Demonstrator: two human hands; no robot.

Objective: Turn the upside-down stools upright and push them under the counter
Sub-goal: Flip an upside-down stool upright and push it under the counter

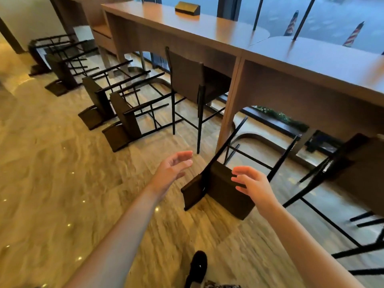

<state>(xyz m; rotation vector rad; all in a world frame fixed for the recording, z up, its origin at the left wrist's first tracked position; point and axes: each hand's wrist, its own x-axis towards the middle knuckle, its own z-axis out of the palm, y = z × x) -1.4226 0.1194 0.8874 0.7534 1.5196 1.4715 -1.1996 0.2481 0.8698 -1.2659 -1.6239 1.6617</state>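
1. Hands reach forward over a pale marbled floor: the left hand and the right hand both hover with fingers spread and loose, gripping nothing.
2. Between them lies the nearest overturned stool, seat and backrest on the floor, black legs slanting up towards the counter.
3. Four more overturned stools line the floor to the left (the farthest, by the wall, is hard to make out), among them the second overturned stool.
4. One upright stool stands tucked partly under the counter; another stool stands upright at the right edge.
5. One small dark box sits on the countertop.
6. One black shoe shows at the bottom edge.
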